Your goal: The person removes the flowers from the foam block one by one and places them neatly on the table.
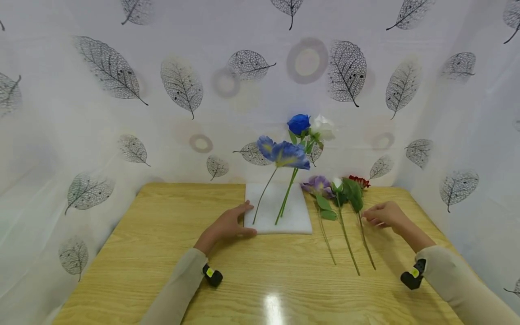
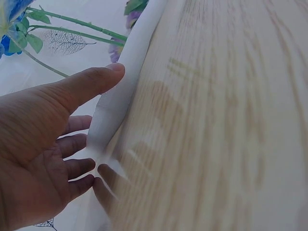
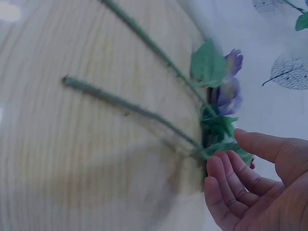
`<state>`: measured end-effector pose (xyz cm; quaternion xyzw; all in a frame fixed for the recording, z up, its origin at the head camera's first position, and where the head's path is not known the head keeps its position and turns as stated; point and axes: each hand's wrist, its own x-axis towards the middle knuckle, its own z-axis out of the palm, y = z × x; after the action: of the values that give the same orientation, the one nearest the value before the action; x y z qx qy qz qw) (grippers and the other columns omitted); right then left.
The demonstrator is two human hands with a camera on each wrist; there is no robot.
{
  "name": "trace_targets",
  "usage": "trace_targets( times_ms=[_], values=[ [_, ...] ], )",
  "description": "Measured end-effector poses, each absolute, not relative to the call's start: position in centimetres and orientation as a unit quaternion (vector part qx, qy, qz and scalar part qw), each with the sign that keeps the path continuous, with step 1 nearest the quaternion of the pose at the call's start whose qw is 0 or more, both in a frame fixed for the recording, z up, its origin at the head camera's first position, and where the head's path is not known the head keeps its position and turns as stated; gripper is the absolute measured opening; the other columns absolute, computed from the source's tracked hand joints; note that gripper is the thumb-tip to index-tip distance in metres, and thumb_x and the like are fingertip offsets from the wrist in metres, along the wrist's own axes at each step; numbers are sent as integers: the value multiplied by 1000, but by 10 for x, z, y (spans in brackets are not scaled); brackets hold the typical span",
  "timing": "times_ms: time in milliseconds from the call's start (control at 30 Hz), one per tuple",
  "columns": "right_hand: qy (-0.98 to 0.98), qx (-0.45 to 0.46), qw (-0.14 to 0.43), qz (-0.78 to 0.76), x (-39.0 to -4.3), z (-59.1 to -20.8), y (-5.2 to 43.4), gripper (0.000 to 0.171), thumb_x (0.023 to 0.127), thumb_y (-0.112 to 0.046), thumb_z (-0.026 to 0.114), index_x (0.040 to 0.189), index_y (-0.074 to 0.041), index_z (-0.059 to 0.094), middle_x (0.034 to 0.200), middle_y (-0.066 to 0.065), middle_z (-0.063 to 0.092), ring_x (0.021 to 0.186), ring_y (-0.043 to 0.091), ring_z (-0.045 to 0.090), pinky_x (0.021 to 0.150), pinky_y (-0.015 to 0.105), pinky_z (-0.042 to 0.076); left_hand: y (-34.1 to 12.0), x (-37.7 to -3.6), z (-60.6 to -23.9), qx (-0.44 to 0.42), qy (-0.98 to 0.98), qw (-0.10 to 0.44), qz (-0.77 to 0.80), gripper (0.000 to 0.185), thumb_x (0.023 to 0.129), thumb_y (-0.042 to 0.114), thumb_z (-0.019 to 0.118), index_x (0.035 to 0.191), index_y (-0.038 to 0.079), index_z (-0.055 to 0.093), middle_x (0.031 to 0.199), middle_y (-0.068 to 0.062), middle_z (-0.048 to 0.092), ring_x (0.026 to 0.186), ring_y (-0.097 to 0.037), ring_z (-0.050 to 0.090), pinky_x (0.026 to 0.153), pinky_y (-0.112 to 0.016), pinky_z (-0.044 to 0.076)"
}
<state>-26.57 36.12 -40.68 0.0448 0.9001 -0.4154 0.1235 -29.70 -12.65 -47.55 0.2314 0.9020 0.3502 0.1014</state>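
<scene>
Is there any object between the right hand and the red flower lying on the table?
Nothing visible does. The right hand is already at the red flower stem, fingertips beside its leaves; table around is bare.

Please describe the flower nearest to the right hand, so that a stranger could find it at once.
On the wooden table, right of the white foam block, three loose flowers lie side by side. It is the rightmost, the red flower, beside the right hand. Its neighbours are a white bud and a purple flower.

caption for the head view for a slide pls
Left hand steadies white foam block holding blue flowers; right hand reaches loose stems.
</scene>
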Motion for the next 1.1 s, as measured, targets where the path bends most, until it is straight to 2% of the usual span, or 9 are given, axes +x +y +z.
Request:
trace_targets(
  times_ms=[67,167,233,433,600,833,1033,1100],
  values=[
    [900,36,122,-417,-267,-402,355,46,101,-27,65,120,15,64,98,13,76,87,25,74,82,44,64,-127,-297,-475,231,902,103,350,90,82,43,85,155,10,43,168,-9,26,156,-31,26,128,-49,25],
    [900,20,115,-419,-271,-394,344,53,101,-34,65,126,13,61,105,13,76,92,25,74,85,44,63,-127,-298,-476,231,902,104,351,90,82,43,85,155,10,43,168,-9,26,156,-32,26,127,-50,26],
    [897,5,109,-428,-273,-389,336,54,101,-35,64,128,12,60,103,9,76,91,22,73,86,43,63,-127,-298,-476,228,902,107,350,91,82,44,85,155,11,43,169,-8,25,156,-31,26,128,-49,25],
    [877,-35,74,-473,-279,-377,306,50,101,-30,65,129,10,61,89,-8,73,81,6,70,75,28,63,-127,-299,-478,225,900,113,356,90,82,42,85,155,12,43,169,-5,24,157,-29,25,128,-47,25],
    [846,-71,49,-526,-282,-373,279,47,101,-24,67,129,12,59,92,-10,74,84,5,72,78,26,63,-127,-297,-476,228,896,109,366,90,82,41,86,155,11,44,168,-7,26,156,-30,25,128,-47,25],
    [796,-115,50,-592,-287,-379,242,46,100,-21,67,129,14,59,104,-1,78,90,7,75,82,28,64,-126,-297,-477,234,896,103,364,90,81,42,86,154,10,44,168,-8,27,155,-31,27,127,-49,26],
    [781,-142,72,-604,-289,-384,218,44,101,-23,66,135,5,61,121,8,75,104,13,74,90,29,62,-127,-298,-478,235,899,103,355,90,82,43,85,155,11,44,168,-7,26,156,-30,26,127,-49,26],
    [778,-149,76,-606,-289,-386,211,42,102,-22,65,135,3,62,125,14,72,106,14,74,94,35,61,-127,-299,-478,236,900,100,352,90,82,43,85,155,11,43,168,-7,26,156,-31,26,127,-49,26]
  ],
)
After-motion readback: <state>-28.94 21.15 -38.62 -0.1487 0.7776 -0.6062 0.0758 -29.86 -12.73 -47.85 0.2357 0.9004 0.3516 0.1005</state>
